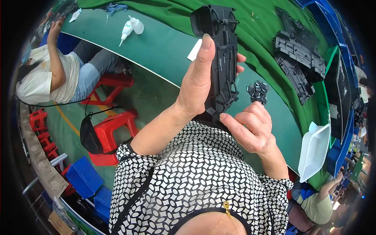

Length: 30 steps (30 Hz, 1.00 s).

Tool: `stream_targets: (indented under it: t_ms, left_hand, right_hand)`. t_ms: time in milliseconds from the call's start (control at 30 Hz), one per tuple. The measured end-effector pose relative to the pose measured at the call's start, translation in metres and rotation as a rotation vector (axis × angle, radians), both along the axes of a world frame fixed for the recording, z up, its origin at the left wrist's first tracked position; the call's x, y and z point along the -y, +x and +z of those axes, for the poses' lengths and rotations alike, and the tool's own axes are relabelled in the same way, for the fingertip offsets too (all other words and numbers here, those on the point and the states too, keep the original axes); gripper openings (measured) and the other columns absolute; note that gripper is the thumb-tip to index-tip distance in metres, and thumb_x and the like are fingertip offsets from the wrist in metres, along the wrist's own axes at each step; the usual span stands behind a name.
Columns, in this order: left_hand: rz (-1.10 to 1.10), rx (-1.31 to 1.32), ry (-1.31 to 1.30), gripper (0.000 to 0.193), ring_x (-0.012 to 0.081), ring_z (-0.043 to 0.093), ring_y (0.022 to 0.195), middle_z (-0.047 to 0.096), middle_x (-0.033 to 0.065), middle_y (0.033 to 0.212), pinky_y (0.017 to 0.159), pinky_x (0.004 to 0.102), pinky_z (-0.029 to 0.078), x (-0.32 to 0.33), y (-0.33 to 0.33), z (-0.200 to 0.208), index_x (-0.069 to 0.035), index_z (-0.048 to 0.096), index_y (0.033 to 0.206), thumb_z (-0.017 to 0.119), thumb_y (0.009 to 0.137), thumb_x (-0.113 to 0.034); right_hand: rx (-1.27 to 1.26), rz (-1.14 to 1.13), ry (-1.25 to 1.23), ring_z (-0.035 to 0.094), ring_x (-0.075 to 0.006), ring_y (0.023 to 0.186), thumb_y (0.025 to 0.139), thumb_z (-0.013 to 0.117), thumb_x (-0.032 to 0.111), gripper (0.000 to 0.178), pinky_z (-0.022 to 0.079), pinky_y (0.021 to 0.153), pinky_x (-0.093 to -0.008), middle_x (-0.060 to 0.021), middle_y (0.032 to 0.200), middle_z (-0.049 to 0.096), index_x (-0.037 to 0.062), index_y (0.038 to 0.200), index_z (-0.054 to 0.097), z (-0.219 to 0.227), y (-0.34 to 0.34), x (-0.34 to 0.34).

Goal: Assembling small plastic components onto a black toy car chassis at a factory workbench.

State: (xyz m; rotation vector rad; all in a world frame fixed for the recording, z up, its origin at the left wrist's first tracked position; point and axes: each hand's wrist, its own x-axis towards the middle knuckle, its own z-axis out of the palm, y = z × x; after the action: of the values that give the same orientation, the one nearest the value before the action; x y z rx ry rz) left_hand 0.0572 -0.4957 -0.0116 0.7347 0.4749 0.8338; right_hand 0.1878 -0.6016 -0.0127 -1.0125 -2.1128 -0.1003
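Note:
A long black plastic toy car chassis (224,58) is held upright over the table, its ribbed face showing. My left hand (197,80) is closed around it, thumb along the left edge and fingertips showing past the right edge. Low on the right, my right hand (252,127) has its fingers curled in, with one digit's tip against the chassis's bottom end. Whatever those curled fingers hold, if anything, is hidden. Just beyond that hand, a small heap of shiny black parts (257,92) lies on the green table (164,51).
More black chassis pieces (299,51) rest on green cloth (258,23) at the far right. A white tray (314,152) stands at the right edge. White squeeze bottles (131,28) lie on the table's left part. A co-worker (58,74) sits at left, near red stools (113,129).

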Motion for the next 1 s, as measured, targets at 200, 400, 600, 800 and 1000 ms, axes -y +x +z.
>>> stream_targets:
  t_ms: [200, 400, 600, 800, 1000]
  left_hand:
    - [0.000, 0.016, -0.019, 0.076, 0.0141, 0.058, 0.092, 0.059, 0.0094, 0.104, 0.082, 0.0268, 0.048, 0.002, 0.001, 0.002, -0.003, 0.050, 0.117, 0.041, 0.085, -0.072]
    - [-0.015, -0.002, -0.021, 0.075, 0.0132, 0.058, 0.090, 0.059, 0.0084, 0.103, 0.081, 0.0261, 0.047, 0.005, 0.003, 0.003, -0.003, 0.051, 0.115, 0.040, 0.085, -0.072]
    - [-0.020, -0.013, 0.003, 0.075, 0.0128, 0.057, 0.090, 0.059, 0.0079, 0.103, 0.081, 0.0259, 0.047, 0.007, 0.004, 0.006, -0.003, 0.052, 0.114, 0.039, 0.086, -0.071]
    - [0.065, 0.004, 0.164, 0.067, 0.0121, 0.055, 0.097, 0.058, 0.0082, 0.108, 0.082, 0.0259, 0.046, 0.005, -0.006, 0.001, 0.001, 0.052, 0.114, 0.036, 0.094, -0.060]
    - [0.214, -0.042, 0.454, 0.063, 0.0154, 0.055, 0.099, 0.058, 0.0115, 0.116, 0.086, 0.0287, 0.045, 0.005, 0.002, -0.003, 0.004, 0.052, 0.117, 0.037, 0.096, -0.054]
  right_hand:
    - [0.019, 0.010, 0.003, 0.043, -0.0145, 0.055, 0.054, 0.071, 0.001, 0.033, 0.031, 0.046, -0.0281, -0.0011, 0.067, 0.044, 0.0009, 0.087, 0.070, 0.001, 0.000, 0.001]
    - [0.040, 0.018, 0.009, 0.042, -0.0141, 0.055, 0.054, 0.068, 0.003, 0.035, 0.032, 0.047, -0.0275, -0.0011, 0.068, 0.044, 0.0010, 0.089, 0.069, 0.001, 0.000, 0.003]
    - [0.022, 0.010, 0.024, 0.043, -0.0141, 0.055, 0.053, 0.068, 0.003, 0.037, 0.032, 0.047, -0.0274, -0.0013, 0.069, 0.044, 0.0010, 0.090, 0.069, 0.000, 0.000, 0.005]
    - [-0.235, -0.138, -0.062, 0.050, -0.0177, 0.056, 0.068, 0.073, 0.004, 0.024, 0.038, 0.048, -0.0273, -0.0038, 0.070, 0.055, 0.0000, 0.091, 0.066, -0.004, -0.001, 0.013]
    - [-1.012, -0.288, -0.976, 0.045, -0.0022, 0.060, 0.088, 0.064, 0.009, 0.010, 0.034, 0.050, -0.0203, 0.0040, 0.067, 0.054, -0.0009, 0.087, 0.064, -0.010, -0.008, 0.028]
